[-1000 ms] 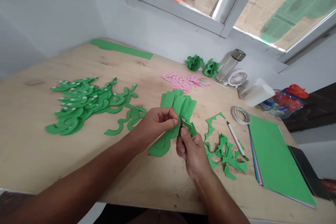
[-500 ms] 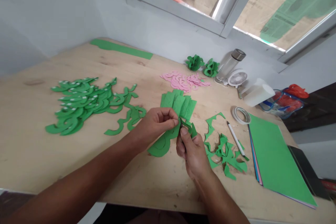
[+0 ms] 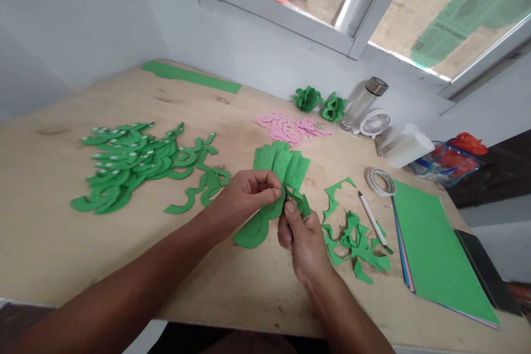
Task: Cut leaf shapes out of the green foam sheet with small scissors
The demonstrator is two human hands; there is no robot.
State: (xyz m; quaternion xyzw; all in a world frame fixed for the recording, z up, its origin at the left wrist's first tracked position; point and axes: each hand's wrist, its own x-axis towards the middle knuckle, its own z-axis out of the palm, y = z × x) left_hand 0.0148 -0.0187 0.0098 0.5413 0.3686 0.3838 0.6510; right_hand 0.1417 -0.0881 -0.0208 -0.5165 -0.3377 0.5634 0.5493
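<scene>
Little has moved in our head view | our left hand (image 3: 254, 192) pinches green paper (image 3: 253, 231) over the worktop (image 3: 207, 287) | our right hand (image 3: 305, 238) curls round a mostly hidden dark tool (image 3: 286, 197) | cutting, we judge, has barely advanced

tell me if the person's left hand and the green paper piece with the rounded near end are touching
Touching: the head view shows the left hand pinching the green paper piece, with no visible gap between them.

To my R: clear bottle (image 3: 355, 109) w/ metal cap (image 3: 378, 86) by wht mini fan (image 3: 375, 123); wht roll (image 3: 406, 146) nr blue-trimmed pouch (image 3: 450, 167).
</scene>
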